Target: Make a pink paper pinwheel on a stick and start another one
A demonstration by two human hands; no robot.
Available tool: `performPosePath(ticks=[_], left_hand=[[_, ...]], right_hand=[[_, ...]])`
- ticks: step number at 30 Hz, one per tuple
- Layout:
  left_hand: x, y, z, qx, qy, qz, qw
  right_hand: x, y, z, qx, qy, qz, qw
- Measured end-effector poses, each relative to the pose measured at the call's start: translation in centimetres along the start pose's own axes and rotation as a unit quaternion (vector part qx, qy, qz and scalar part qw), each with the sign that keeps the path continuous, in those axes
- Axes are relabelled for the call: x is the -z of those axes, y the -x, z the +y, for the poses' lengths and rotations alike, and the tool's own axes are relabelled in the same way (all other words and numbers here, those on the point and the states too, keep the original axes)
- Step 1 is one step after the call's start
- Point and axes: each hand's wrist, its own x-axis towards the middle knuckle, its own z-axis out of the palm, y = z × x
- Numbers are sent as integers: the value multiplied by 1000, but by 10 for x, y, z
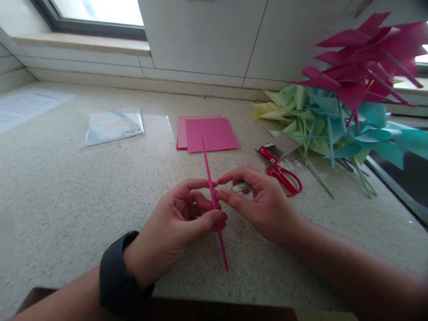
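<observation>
A thin rolled stick of bright pink paper (207,167) stands tilted over the counter, its lower end toward me. My left hand (187,214) pinches it near its middle between thumb and fingers. From the other side, the thumb and forefinger of my right hand (261,200) touch the stick just above that grip. A small roll of tape (241,187) is tucked within the curled fingers of my right hand. Beyond the hands lies a short stack of square pink paper sheets (214,133). Red-handled scissors (286,180) rest just past my right hand.
A small red-and-grey box (279,147) lies by the scissors. Several paper pinwheels, magenta (361,67), blue (377,133) and yellow-green (284,102), are heaped at the right. A clear plastic packet (115,126) and a printed sheet (30,104) lie on the speckled counter (67,191) at the left.
</observation>
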Motion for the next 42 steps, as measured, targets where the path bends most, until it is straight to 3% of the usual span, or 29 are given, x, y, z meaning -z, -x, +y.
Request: performPosePath(ticks=[9, 16, 21, 26, 31, 42], left_hand=[[1, 2, -1, 23, 37, -50, 998], [1, 5, -4, 15, 66, -69, 995], [2, 4, -6, -4, 71, -57, 996], [0, 5, -4, 11, 88, -59, 994], [2, 3, -2, 32, 113, -72, 990], [2, 4, 1, 54, 109, -83, 989]], right_hand=[[2, -2, 0, -3, -48, -43, 998], [7, -9, -3, 4, -101, -124, 987], [10, -10, -4, -41, -150, -164, 974], [14, -10, -3, -31, -183, -201, 962], [16, -11, -2, -20, -205, -207, 956], [13, -10, -3, -84, -267, -203, 938]])
